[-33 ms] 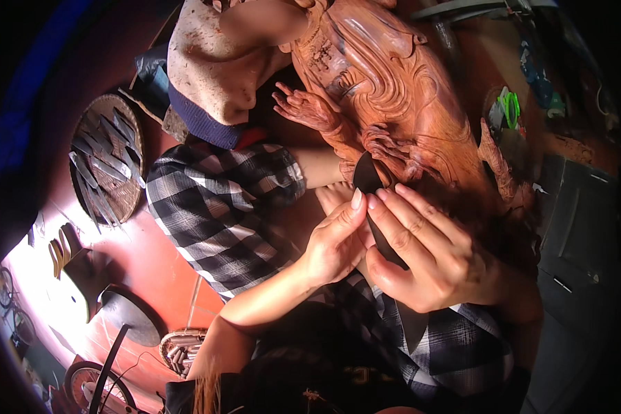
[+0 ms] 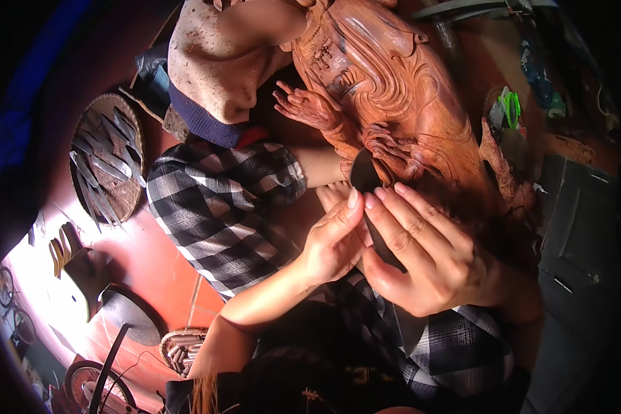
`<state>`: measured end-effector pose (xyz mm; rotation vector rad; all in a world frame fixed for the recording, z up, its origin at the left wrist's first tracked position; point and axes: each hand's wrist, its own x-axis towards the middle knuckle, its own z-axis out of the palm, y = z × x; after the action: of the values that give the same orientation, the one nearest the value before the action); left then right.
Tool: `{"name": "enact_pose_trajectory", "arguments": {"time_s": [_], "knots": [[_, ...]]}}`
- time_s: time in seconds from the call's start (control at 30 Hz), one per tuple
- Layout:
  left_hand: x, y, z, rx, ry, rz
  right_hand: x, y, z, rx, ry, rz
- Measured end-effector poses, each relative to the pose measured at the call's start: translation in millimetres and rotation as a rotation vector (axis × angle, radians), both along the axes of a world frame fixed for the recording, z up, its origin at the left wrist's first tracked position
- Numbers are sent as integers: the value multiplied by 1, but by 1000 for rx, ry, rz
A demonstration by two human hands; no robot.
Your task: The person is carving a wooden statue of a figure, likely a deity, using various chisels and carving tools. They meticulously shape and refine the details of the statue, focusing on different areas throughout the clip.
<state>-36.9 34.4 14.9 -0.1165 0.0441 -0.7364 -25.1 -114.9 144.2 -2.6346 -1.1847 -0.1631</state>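
Both my hands are together over my lap, gripping a thin dark leaf-shaped piece (image 2: 367, 169). Its rounded top rises past my fingertips; its lower end hangs below my right hand. My left hand (image 2: 332, 241) is closed on it, thumb pressed along its edge. Across its other side lie the fingers of my right hand (image 2: 431, 259), close together, the thumb lower down. Whether the piece is metal or stiff sheet I cannot tell. Just beyond stands a reddish-brown carved wooden statue (image 2: 386, 83) with flowing folds and a raised carved hand (image 2: 307, 107). The dark top overlaps the statue's lower part in view.
A round woven basket (image 2: 83, 186) with several pointed grey blades lies at the left. Below it are a dark stool-like object (image 2: 134, 317) and a small basket (image 2: 165, 352) of short rods. Checked cloth (image 2: 214, 200) covers my legs. Speckled beige cloth (image 2: 207, 69) lies beyond.
The dark piece has turned slightly, so its top looks broader and rounder. My hands have shifted a little to the left, keeping their grip. The statue looks unmoved.
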Motion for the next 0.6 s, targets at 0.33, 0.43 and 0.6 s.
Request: {"name": "enact_pose_trajectory", "arguments": {"time_s": [0.33, 0.43, 0.6], "knots": [[1, 6, -18, -160, 54, -23, -4, 24, -11, -236, -173, 33], [-1, 9, -23, -219, 146, -20, -3, 26, -19, -352, -178, 105], [-6, 5, -16, 2, 45, 9, -7, 15, -8, -7, -33, -45]]}}
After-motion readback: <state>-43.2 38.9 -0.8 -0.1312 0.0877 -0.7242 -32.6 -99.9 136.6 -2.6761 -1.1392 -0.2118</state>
